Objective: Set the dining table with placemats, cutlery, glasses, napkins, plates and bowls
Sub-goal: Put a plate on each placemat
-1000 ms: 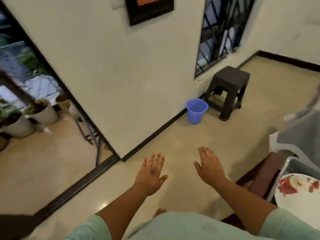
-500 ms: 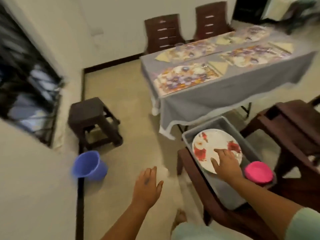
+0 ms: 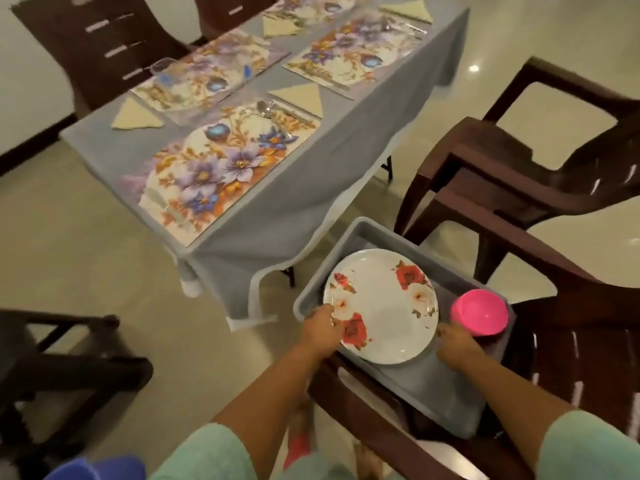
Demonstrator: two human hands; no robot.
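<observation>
Both hands on 1 plate [image 3: 381, 306] (white w/ red flowers), which sits tilted over the rim of a grey tub [image 3: 349, 237] on a brown chair [image 3: 363, 420]. Left hand [image 3: 320, 329] grips the plate's left edge, fingers curled at the rim; right hand [image 3: 453, 344] is at the right edge, fingers curled under, so can't tell exactly how tight. 1 pink bowl [image 3: 479, 315] in the tub, just beside the plate on the right. Table [image 3: 277, 209] w/ grey cloth is past the tub: 4 floral placemats, nearest one [image 3: 221, 168] at the table's near end. 4 folded cream napkins, 1 per mat, e.g. [image 3: 136, 116]. Cutlery [image 3: 266, 107] visible at the far end of the nearest mat; count unclear, blurred. 1 glass [image 3: 164, 72] on the far-left mat. 2 more chairs behind the table, 1 [image 3: 554, 161] to the right of the tub. Dark stool [image 3: 62, 368] at left, blue bucket rim [image 3: 93, 469] at bottom edge.
</observation>
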